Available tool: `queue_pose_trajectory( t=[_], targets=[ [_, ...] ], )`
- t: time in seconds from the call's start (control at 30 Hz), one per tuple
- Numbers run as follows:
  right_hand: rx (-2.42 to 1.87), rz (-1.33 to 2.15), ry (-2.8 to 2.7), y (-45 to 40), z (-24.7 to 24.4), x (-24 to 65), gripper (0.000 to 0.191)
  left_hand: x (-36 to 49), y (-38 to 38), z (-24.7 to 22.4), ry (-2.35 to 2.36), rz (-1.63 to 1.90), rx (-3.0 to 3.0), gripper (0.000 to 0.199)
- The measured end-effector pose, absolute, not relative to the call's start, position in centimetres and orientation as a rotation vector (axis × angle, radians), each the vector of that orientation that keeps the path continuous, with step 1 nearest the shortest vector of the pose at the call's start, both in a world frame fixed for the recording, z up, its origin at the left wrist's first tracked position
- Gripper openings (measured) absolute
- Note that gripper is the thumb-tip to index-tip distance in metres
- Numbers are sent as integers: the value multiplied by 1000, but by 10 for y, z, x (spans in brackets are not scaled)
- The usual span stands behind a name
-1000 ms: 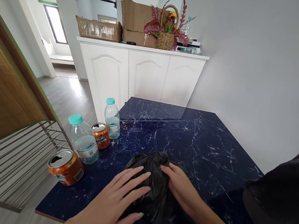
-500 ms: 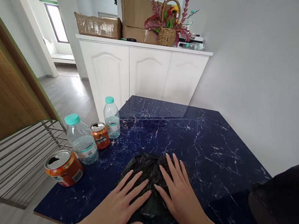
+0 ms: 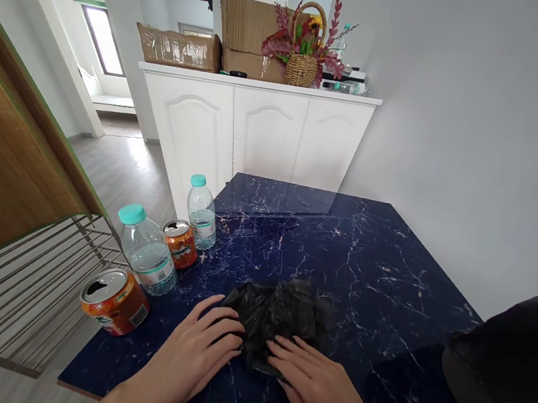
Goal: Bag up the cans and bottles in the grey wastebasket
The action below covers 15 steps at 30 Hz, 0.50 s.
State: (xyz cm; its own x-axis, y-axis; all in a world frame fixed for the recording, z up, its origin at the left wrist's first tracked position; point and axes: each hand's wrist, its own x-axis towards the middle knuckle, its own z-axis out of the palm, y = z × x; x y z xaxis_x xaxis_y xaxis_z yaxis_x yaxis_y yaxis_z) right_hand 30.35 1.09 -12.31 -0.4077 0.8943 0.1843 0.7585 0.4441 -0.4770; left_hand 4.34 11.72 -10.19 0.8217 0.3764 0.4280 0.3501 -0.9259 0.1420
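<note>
A crumpled black plastic bag (image 3: 277,310) lies on the dark blue marble-patterned table (image 3: 364,270). At its left edge is my left hand (image 3: 201,346), fingers stretched and slightly bent, the tips touching or very near the plastic. My right hand (image 3: 311,376) rests on the bag's near right part, fingers extended and close together, palm down. Neither hand grips the plastic. Both thumbs are mostly hidden.
Along the left edge stand two orange drink cans (image 3: 117,300) and two water bottles (image 3: 152,258) with teal caps. A larger black bag-covered object (image 3: 513,359) sits at right. A metal rack (image 3: 36,301) is beside the table; a white cabinet (image 3: 270,127) stands behind.
Both hands have slid off the middle of the bag, the left one to its left side, the right one toward me. The bag now lies more spread out and uncovered.
</note>
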Motion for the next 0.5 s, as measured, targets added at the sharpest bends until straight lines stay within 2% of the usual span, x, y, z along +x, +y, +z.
queue_pose_trajectory(
  t=[0.1, 0.2, 0.33, 0.4, 0.5],
  targets=[
    [-1532, 980, -1970, 13, -100, 310, 46, 47, 111, -90, 617, 854, 2784, 13],
    [-1532, 1190, -1761, 27, -90, 320, 53, 56, 106, -86, 618, 1087, 2885, 29],
    [-1460, 1434, -1516, 47, -96, 331, 48, 74, 108, -94, 352, 855, 3188, 33],
    [-1522, 1360, -1479, 47, -100, 329, 51, 81, 115, -102, 435, 721, 3229, 33],
    [-1669, 698, -1595, 35, -103, 312, 51, 88, 130, -113, 594, 676, 3196, 36]
  ],
)
